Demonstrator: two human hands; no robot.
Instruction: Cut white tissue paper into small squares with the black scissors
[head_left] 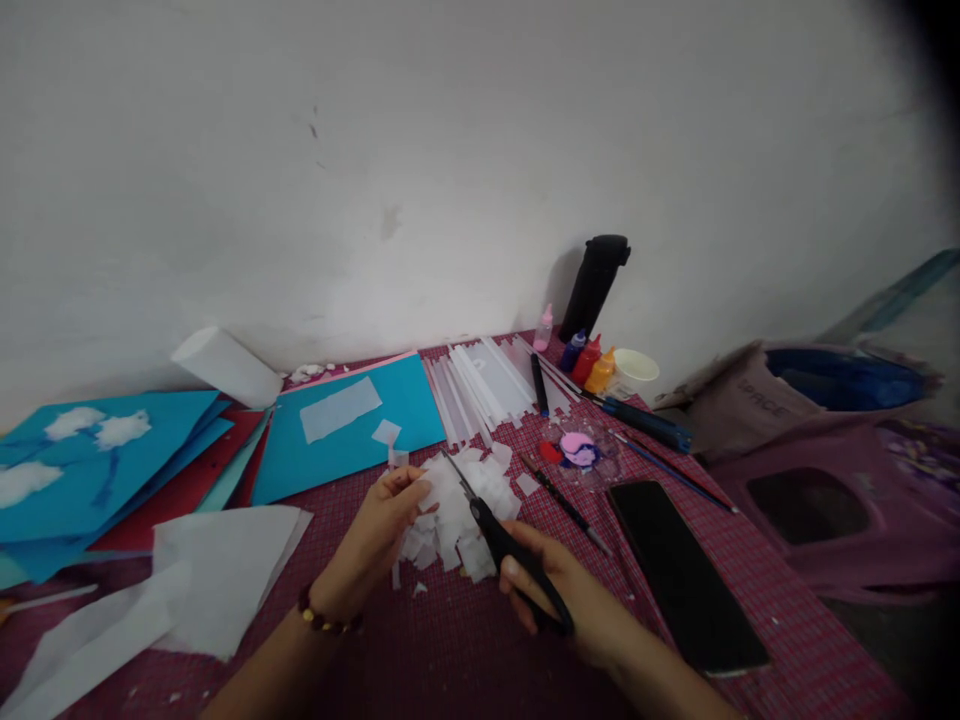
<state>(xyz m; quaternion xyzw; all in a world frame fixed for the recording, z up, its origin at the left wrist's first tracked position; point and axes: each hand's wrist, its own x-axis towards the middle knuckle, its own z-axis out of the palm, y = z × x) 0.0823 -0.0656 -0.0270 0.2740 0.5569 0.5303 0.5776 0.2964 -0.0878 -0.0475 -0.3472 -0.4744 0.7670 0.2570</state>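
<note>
My right hand (559, 595) is closed round the black handles of a pair of scissors (491, 525), whose blades point up and left toward my left hand. My left hand (379, 535) pinches a narrow white paper strip (397, 462) just above a heap of small white paper pieces (457, 510) on the red checked tablecloth (465, 650). The scissor tips lie beside the strip, over the heap.
Blue and red card sheets (352, 425) lie at left, white paper sheets (210, 585) in front of them. Long white strips (480, 385), paint bottles (589, 362), a black flask (594, 285), a cup (636, 372), a palette (581, 450), brushes and a black phone (686, 575) stand at right.
</note>
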